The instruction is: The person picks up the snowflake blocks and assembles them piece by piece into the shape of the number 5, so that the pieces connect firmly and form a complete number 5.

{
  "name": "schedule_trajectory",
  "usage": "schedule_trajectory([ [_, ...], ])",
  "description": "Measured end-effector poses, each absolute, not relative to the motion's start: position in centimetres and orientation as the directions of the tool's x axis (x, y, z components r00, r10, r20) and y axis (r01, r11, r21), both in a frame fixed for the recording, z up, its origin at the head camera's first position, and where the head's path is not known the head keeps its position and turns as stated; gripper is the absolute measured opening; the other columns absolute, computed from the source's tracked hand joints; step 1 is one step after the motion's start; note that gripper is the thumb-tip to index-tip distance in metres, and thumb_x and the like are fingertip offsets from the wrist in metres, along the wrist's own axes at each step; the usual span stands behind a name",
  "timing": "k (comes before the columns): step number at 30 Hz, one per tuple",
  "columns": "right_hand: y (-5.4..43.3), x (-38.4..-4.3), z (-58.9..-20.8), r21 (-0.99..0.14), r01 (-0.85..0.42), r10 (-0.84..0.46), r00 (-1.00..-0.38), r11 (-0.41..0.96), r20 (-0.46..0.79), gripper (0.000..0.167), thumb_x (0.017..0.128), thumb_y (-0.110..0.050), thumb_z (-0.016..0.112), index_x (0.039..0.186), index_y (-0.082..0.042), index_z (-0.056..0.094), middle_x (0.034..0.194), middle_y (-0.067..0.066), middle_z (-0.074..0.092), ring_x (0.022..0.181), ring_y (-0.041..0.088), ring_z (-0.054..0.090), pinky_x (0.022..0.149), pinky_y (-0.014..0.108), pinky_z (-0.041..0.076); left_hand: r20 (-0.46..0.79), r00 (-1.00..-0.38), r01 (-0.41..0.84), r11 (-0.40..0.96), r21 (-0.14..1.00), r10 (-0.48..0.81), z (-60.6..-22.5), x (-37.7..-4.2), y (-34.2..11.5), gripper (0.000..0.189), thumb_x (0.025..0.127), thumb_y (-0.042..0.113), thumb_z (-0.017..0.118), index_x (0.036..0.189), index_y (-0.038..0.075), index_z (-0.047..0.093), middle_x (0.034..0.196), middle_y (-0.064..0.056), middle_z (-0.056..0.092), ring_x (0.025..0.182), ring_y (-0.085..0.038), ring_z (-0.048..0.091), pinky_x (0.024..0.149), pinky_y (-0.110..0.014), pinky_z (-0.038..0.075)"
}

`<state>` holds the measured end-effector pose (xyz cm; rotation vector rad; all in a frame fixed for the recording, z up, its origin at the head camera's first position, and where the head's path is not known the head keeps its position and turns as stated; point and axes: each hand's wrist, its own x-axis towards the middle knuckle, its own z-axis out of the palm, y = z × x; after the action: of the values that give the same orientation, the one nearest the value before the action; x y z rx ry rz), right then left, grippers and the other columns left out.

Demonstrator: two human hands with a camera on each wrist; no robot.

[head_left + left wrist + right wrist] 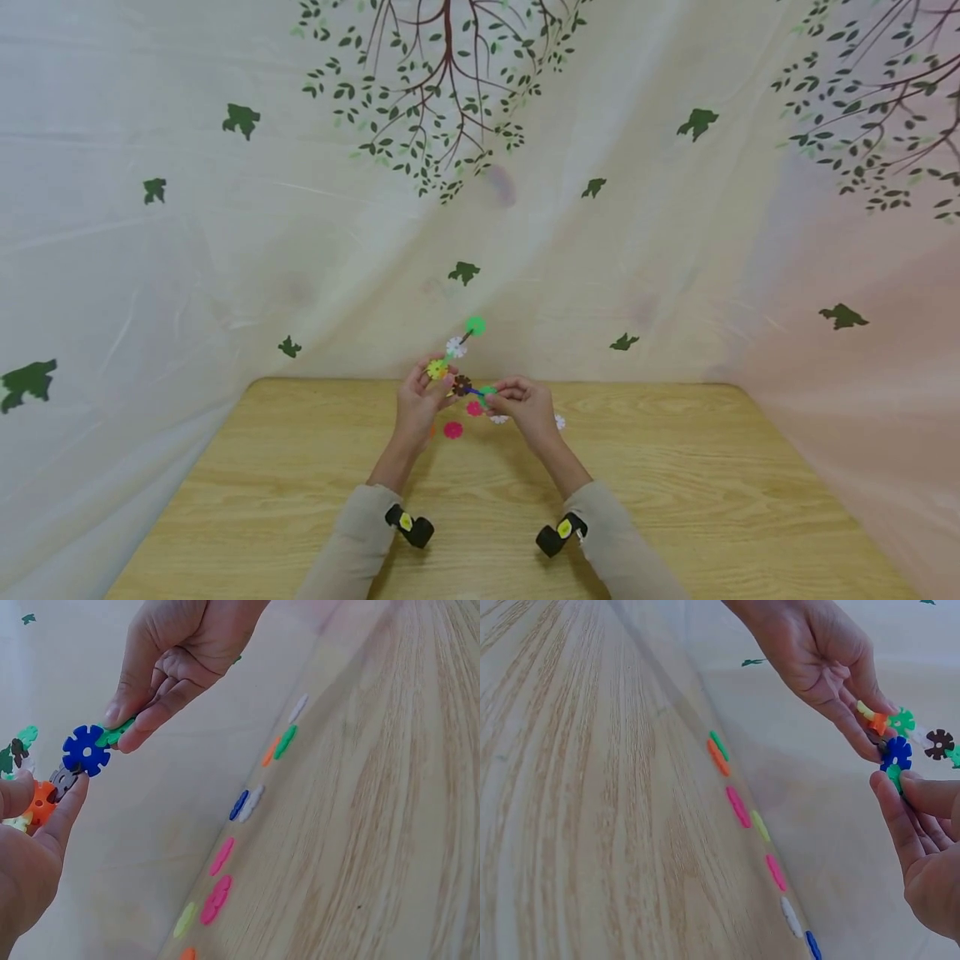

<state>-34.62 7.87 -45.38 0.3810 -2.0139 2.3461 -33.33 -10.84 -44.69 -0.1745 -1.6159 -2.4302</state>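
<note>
My left hand holds a chain of slotted snowflake discs in mid-air above the table's far side. The chain runs from a bright green disc through a white disc to a yellow disc by the left fingers. An orange disc sits between left thumb and fingers, next to a dark brown disc. Beyond that stands a blue disc, joined to or touching a green disc. My right hand pinches this green disc between thumb and fingertips.
Loose discs lie along the far table edge: a pink disc, a second pink one, a white disc, and several others. The wooden table meets a printed cloth behind and at the sides.
</note>
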Motion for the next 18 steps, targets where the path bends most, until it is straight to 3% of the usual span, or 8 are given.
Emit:
schedule_trajectory([
  [5,7.99,-34.68,-45.45,-0.970,-0.183,-0.148,-0.967,-0.162,0.207,0.017,0.087,0.011,0.072,0.100,0.015,0.063,0.073,0.000,0.073,0.063,0.016,0.073,0.070,0.038,0.064,0.218,-0.968,0.250,-0.374,0.893,-0.126,-44.80,-33.45,-10.67,0.042,0.098,-0.010,0.057,0.139,-0.004,0.050,0.104,0.000,0.071,0.091,-0.009,0.070,0.074,-0.024,0.062],
  [10,7.76,-34.65,-45.53,-0.969,-0.177,-0.173,-0.963,-0.174,0.207,0.017,0.086,0.013,0.071,0.099,0.018,0.061,0.078,0.010,0.076,0.065,0.014,0.073,0.067,0.032,0.064,0.238,-0.964,0.267,-0.387,0.882,-0.123,-44.84,-33.63,-10.80,0.042,0.097,-0.008,0.059,0.138,-0.003,0.049,0.103,0.002,0.071,0.091,-0.010,0.072,0.076,-0.026,0.063],
  [14,7.69,-34.66,-45.79,-0.976,-0.164,-0.213,-0.958,-0.142,0.192,0.019,0.088,0.011,0.071,0.100,0.020,0.061,0.088,0.019,0.077,0.068,0.014,0.075,0.066,0.029,0.063,0.242,-0.964,0.266,-0.351,0.898,-0.113,-44.75,-33.65,-11.06,0.044,0.098,-0.005,0.061,0.140,-0.003,0.048,0.110,-0.004,0.071,0.096,-0.012,0.071,0.078,-0.028,0.063],
  [18,7.74,-34.64,-46.02,-0.985,-0.146,-0.242,-0.956,-0.088,0.163,0.021,0.089,0.004,0.073,0.102,0.018,0.063,0.089,0.017,0.078,0.071,0.015,0.076,0.068,0.028,0.063,0.228,-0.968,0.249,-0.321,0.914,-0.102,-44.75,-33.61,-11.26,0.050,0.099,-0.004,0.060,0.146,-0.002,0.045,0.122,-0.015,0.070,0.107,-0.020,0.070,0.080,-0.028,0.062],
])
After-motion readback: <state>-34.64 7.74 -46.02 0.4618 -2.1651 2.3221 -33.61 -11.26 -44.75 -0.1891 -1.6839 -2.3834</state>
